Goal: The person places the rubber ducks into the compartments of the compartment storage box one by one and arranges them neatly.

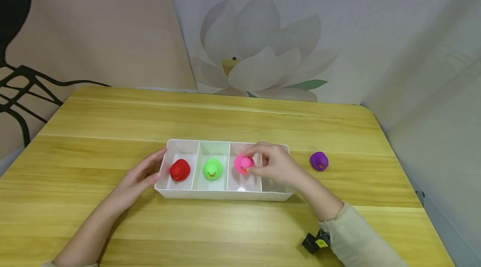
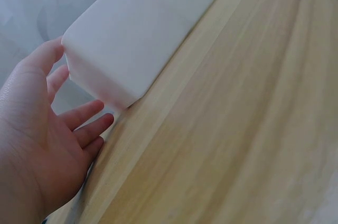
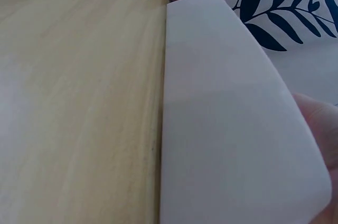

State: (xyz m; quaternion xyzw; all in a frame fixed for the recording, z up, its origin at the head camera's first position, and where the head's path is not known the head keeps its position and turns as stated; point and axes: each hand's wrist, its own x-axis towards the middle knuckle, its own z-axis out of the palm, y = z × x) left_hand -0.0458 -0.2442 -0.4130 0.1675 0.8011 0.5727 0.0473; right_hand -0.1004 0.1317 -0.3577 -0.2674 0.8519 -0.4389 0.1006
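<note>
A white tray (image 1: 221,195) with dividers stands on the table; its outer wall shows in the left wrist view (image 2: 132,28) and the right wrist view (image 3: 227,108). A red duck (image 1: 180,170) lies in its leftmost compartment, a green duck (image 1: 212,169) in the one beside it. My right hand (image 1: 278,164) pinches a pink duck (image 1: 243,162) between thumb and fingers inside the third compartment. With its fingers spread, my left hand (image 1: 131,183) touches the tray's left end; the left wrist view shows this hand (image 2: 47,134) at the tray's corner.
A purple duck (image 1: 319,161) sits on the wooden table (image 1: 195,229), right of the tray. Near my right sleeve is a small black object (image 1: 311,243) with a yellow mark. A black chair (image 1: 15,16) stands at the far left, and a wall with a flower print lies behind the table.
</note>
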